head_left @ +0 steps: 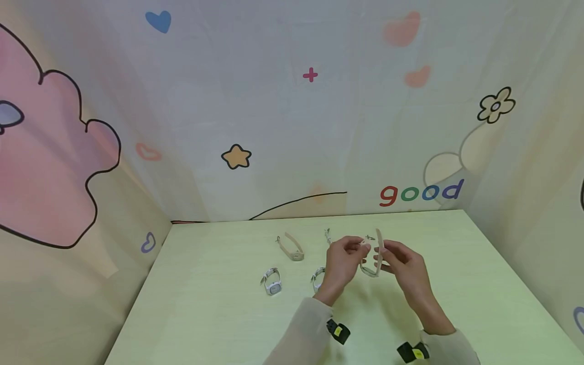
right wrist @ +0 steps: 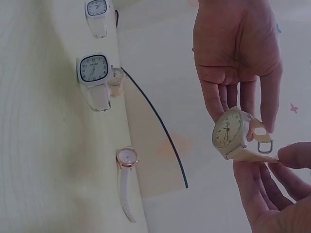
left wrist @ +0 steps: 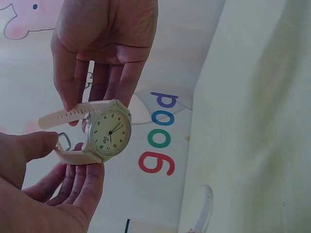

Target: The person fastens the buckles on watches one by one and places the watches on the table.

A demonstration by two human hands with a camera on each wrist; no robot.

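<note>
A cream wristwatch (head_left: pixel 370 272) with a round pale dial (left wrist: pixel 111 133) is held up above the table between both hands. My left hand (head_left: pixel 343 263) pinches the strap half that carries the metal buckle (right wrist: pixel 265 146), thumb against the fingers. With thumb and fingertips, my right hand (head_left: pixel 407 269) grips the other strap half (left wrist: pixel 73 114), which has a row of holes. The two strap halves stand apart, unfastened. In the right wrist view the dial faces left and the buckle hangs near the left fingertips.
On the pale table (head_left: pixel 205 314) lie a beige watch (head_left: pixel 297 256), a white square-faced watch (head_left: pixel 274 288), a second white watch (head_left: pixel 317 280) partly behind the left hand, and a small watch (head_left: pixel 327 236) farther back. A printed curtain (head_left: pixel 274 111) stands behind.
</note>
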